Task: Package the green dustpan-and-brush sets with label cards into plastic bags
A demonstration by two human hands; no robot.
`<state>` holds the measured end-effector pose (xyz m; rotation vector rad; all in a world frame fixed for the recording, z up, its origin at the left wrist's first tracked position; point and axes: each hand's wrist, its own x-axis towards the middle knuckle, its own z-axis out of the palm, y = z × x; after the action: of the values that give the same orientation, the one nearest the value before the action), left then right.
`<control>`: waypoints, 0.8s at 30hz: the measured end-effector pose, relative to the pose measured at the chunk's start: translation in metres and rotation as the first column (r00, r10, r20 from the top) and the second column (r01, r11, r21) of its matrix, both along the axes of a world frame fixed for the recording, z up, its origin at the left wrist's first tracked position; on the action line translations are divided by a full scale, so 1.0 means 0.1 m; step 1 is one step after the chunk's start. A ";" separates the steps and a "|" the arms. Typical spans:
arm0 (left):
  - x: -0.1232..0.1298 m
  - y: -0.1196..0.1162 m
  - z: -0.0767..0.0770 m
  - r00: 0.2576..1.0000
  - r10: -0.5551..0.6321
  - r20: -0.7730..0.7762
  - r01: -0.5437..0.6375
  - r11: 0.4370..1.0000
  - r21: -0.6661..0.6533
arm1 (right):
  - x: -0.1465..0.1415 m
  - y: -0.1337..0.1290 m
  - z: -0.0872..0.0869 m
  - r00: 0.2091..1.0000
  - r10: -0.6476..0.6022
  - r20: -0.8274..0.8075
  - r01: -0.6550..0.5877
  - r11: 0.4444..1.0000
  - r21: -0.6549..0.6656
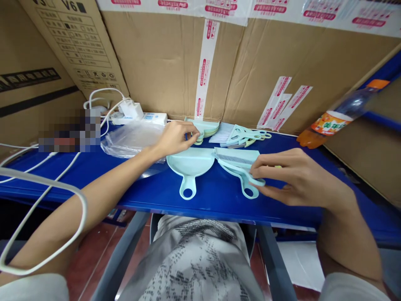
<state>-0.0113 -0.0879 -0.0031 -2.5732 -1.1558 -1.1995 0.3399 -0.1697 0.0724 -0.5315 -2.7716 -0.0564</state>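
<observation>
My left hand has its fingers curled in a pinch at the handle end of a stack of light-blue and green dustpans; the exact contact is partly hidden. In my right hand is the handle of a light-blue hand brush, between thumb and fingers. That brush lies over a light-blue dustpan, its bristles within the pan. Just left of it, another light-blue dustpan rests flat, its ring handle towards me. Behind them, several small brushes are piled together.
Clear plastic bags lie left of my left hand, by a white power strip with cables. An orange drink bottle leans at the right. Cardboard walls the back of the blue table. A white cable loop crosses my left forearm.
</observation>
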 end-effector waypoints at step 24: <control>-0.01 0.01 -0.04 0.997 0.031 -0.073 -0.029 0.999 0.030 | 0.01 0.18 -0.16 0.995 -0.039 -0.090 0.052 0.986 0.156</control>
<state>-0.0119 -0.0867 -0.0066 -2.5469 -1.1495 -1.0976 0.3412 -0.1520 0.0561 -0.5423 -2.6421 -0.2561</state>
